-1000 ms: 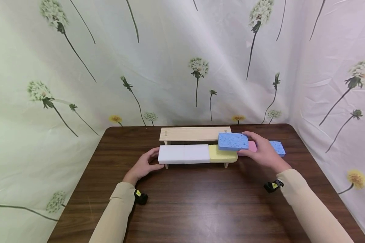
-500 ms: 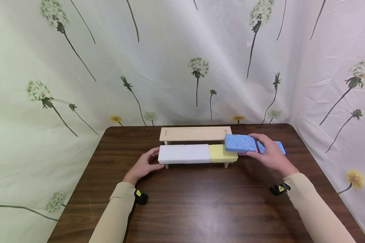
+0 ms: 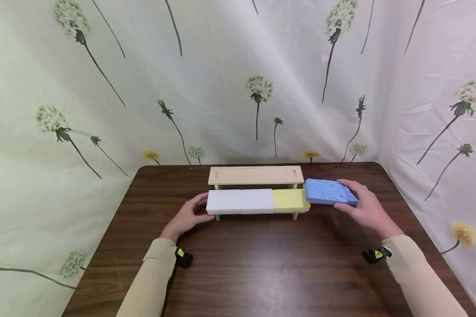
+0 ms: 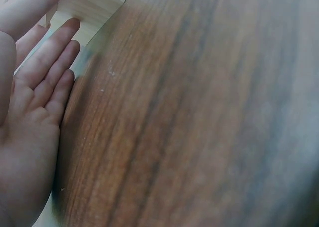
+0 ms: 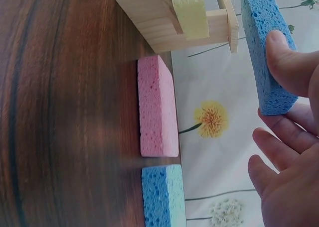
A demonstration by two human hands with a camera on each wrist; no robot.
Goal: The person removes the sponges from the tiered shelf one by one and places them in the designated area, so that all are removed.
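Right hand [image 3: 362, 209] pinches a blue rectangular porous sponge [image 3: 327, 192] between thumb and fingers; right wrist view shows it held up clear of the tabletop, lower fingers spread apart below it. Head view puts its left end by the yellow rectangular foam-like block [image 3: 290, 200]. Right wrist view also gives what head view hides: a pink porous rectangular sponge [image 5: 158, 107] on the dark wood-grain table [image 3: 262, 264], plus most of a second blue porous sponge [image 5: 163, 197] just beside it. Only head view has the two smooth white rectangular blocks [image 3: 239, 201], flush in line with the yellow one on the lower step of the pale two-step wooden stand [image 3: 255, 175]. Left hand [image 3: 188, 215] is at the stand's left end, thumb apart; left wrist view shows fingers nearly straight, close together; can't tell contact.
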